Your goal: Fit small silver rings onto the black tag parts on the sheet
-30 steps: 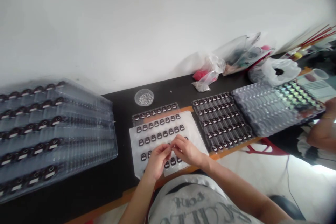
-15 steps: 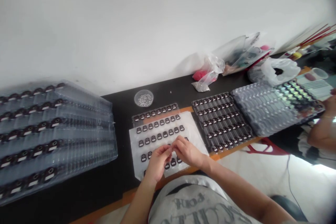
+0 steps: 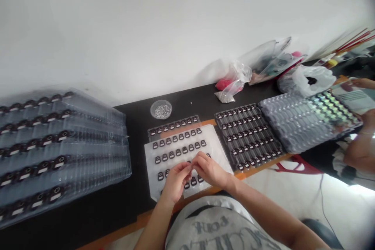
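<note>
My left hand [image 3: 177, 179] and my right hand [image 3: 208, 168] meet over a white sheet [image 3: 216, 144], their fingertips pinched together. Between them shows a bit of a small dark piece; the fingers cover most of it. Rows of small black pieces with white labels [image 3: 178, 152] lie on the sheet around my hands, several of them partly hidden beneath. Behind the sheet, a clear plastic tray [image 3: 172, 126] holds one row of like pieces. A round clear dish [image 3: 161, 109] of tiny silvery parts stands further back on the black table.
Tall stacked clear trays [image 3: 96, 144] of black pieces stand at left. A filled tray [image 3: 249, 136] lies at right, beside stacked clear trays [image 3: 293, 121]. Plastic bags [image 3: 234, 82] sit near the wall. Another person's arm [image 3: 360, 144] is at the far right.
My hands hold nearly the same pose over the sheet. At the far right, another person's hand has come into view above the paper there.
</note>
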Action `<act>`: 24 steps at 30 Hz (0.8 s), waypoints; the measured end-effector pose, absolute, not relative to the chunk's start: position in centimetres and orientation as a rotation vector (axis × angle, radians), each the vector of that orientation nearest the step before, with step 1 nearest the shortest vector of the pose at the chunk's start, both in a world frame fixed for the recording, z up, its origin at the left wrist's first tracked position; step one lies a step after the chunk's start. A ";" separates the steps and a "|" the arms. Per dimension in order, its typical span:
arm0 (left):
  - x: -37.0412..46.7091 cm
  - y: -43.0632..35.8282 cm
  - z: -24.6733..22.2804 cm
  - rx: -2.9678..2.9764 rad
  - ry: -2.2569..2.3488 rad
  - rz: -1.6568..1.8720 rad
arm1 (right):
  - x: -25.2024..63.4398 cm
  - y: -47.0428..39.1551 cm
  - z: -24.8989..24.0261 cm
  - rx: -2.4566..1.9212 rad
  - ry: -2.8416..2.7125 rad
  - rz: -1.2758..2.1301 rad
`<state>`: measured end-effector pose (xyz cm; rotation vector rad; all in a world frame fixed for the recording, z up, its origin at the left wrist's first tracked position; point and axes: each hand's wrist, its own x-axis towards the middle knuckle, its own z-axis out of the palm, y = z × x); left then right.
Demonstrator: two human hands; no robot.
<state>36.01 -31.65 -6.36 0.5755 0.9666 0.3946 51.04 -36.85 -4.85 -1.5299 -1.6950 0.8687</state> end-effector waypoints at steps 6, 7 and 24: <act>36.0 -31.8 -6.5 0.508 0.926 0.413 | 51.4 -36.8 -4.8 -1.480 -1.617 0.922; 36.1 -31.8 -6.6 0.492 0.922 0.413 | 51.4 -36.8 -4.8 -1.480 -1.605 0.925; 37.2 -31.9 -7.1 0.461 0.968 0.478 | 51.3 -36.7 -5.7 -1.543 -1.479 0.893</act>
